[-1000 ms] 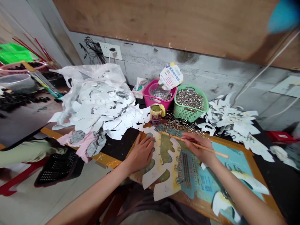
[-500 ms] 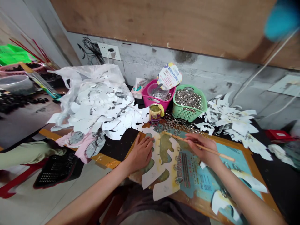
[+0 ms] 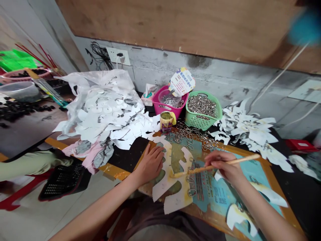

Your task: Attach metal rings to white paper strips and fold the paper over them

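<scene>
Brush pinched tight in the right hand, tip down on the yellow-stained paper cutout, while the left hand lies open and flat, pinning that sheet steady on the wooden-framed board.

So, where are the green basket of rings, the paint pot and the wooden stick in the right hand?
Green basket [image 3: 200, 123]: head view, on its front wall.
Paint pot [image 3: 166, 124]: head view, on its side.
Wooden stick [image 3: 250, 157]: head view, near its free end.

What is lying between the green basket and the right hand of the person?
In the head view, loose metal rings lie between the green basket and the right hand, scattered across the top edge of the wooden-framed board.
</scene>
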The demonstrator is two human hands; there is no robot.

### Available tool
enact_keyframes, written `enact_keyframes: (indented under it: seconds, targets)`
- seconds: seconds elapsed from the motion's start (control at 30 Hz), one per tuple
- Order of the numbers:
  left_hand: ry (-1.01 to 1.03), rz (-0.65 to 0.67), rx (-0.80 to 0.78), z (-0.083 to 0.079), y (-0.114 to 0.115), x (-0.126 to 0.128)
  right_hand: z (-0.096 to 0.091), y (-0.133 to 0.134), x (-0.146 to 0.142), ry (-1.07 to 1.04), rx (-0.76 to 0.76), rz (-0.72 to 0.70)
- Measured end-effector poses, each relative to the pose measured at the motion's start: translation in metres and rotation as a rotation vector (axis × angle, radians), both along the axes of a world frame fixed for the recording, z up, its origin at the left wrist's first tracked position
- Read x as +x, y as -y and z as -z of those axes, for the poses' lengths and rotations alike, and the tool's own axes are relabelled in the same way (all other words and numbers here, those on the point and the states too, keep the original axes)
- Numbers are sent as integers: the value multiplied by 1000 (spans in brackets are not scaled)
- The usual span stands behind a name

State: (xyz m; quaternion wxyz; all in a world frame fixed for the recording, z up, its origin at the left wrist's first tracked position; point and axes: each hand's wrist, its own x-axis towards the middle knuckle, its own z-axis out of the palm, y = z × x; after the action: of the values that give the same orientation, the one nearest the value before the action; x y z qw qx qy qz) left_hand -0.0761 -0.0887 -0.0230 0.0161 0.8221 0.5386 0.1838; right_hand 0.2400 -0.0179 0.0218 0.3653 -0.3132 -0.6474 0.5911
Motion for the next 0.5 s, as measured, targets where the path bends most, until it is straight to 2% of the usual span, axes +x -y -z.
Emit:
enact_keyframes:
  seconds: [0.07,0.17,0.2,0.33,0.43,0.5]
  targets:
    - [4,-3,-1,0,0,0,0,0,-1,33,8,-25]
    - [11,-5,4,1,0,0,-5,1,-1,116,4,-140]
    - [12,-4,7,2,0,0,-8,0,1,118,-7,-132]
    - [14,1,13,2,0,0,-23,-10,17,3,-13,112]
    - [15,-1,11,1,0,1,-42,-25,26,-126,82,269]
    - [14,-8,14,0,1,1,-56,-37,22,-164,163,354]
